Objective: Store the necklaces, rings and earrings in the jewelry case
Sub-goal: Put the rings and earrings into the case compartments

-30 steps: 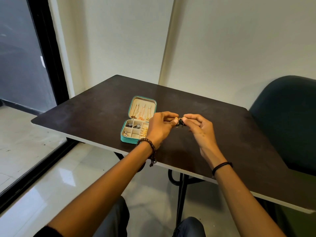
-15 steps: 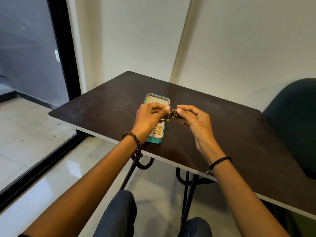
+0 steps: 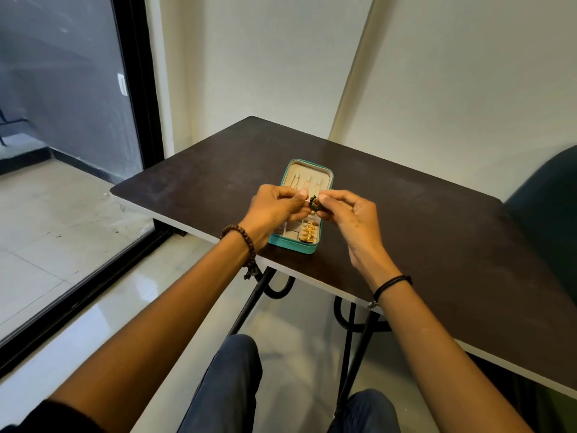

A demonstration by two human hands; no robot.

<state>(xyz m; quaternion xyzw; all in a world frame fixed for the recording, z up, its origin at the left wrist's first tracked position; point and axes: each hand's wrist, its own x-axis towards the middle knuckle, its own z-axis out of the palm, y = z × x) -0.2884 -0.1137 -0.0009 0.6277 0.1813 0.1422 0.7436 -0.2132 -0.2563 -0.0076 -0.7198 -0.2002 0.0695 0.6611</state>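
Left hand (image 3: 274, 207) and right hand (image 3: 349, 214) both pinch a small green-and-gold earring (image 3: 315, 204) at the fingertips, in the air above the open teal jewelry case (image 3: 292, 243). Case sits on dark worktop (image 3: 437, 229) near front edge; gold pieces in right-side compartments, chains in lid

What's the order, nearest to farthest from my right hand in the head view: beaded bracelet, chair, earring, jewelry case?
1. earring, pinched in the right hand.
2. jewelry case, just below it.
3. beaded bracelet, on the left wrist.
4. chair, far right.
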